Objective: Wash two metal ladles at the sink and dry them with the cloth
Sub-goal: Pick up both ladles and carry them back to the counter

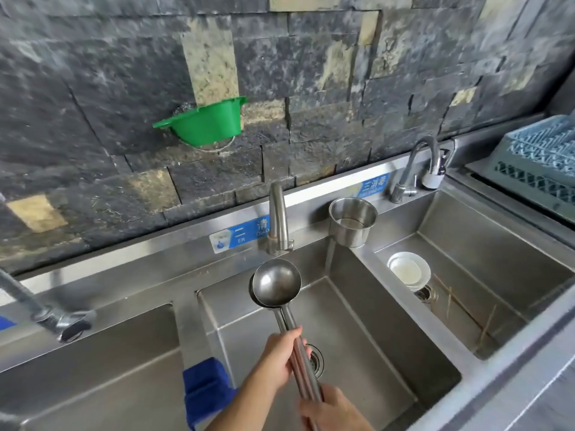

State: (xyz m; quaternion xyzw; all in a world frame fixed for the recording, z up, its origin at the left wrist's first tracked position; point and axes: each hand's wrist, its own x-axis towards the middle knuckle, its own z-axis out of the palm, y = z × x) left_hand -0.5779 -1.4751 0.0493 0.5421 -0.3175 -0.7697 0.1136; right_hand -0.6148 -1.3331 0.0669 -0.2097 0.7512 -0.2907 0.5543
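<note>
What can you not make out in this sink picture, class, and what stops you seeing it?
Head view:
- Lower ladle: bowl hidden beneath the upper ladle.
- Handle ends: covered by the right hand, cut by the bottom edge.
- Blue cloth: partly behind the left hand and forearm.
- Left tap: blurred.

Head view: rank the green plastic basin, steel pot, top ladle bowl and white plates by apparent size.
1. green plastic basin
2. steel pot and top ladle bowl look alike; not ranked
3. white plates
</note>
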